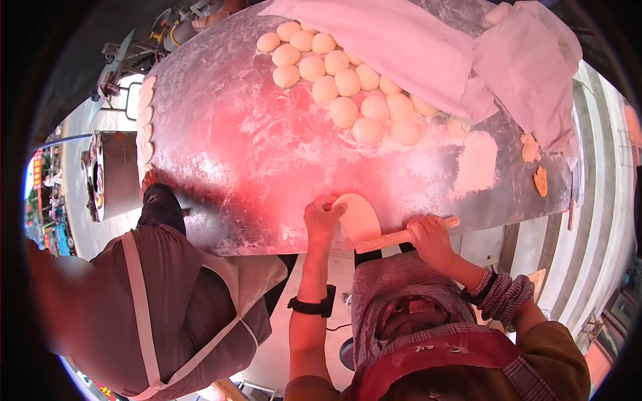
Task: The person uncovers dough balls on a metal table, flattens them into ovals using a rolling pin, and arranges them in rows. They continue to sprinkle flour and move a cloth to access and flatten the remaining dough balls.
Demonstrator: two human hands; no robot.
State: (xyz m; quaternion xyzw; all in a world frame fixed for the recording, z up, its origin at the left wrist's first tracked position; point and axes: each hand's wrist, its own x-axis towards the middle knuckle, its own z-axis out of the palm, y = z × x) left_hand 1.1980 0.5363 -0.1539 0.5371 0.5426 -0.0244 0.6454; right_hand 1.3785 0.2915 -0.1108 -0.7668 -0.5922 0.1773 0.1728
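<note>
A flat round of dough (pixel 358 217) lies at the near edge of the floured metal table. My left hand (pixel 322 217) pinches its left rim between thumb and fingers. In my right hand (pixel 431 238) is a wooden rolling pin (pixel 394 239), gripped near its right end. The pin's left end rests over the lower edge of the dough round. Several dough balls (pixel 348 82) sit in a cluster farther back, some partly under a pale cloth (pixel 401 47).
A flour patch (pixel 476 164) and small dough scraps (pixel 540 180) are on the table's right side. A co-worker in an apron (pixel 157 301) stands at my left, one hand at a row of flattened dough pieces (pixel 145 123). A metal drum (pixel 117 174) stands beyond the table's left edge.
</note>
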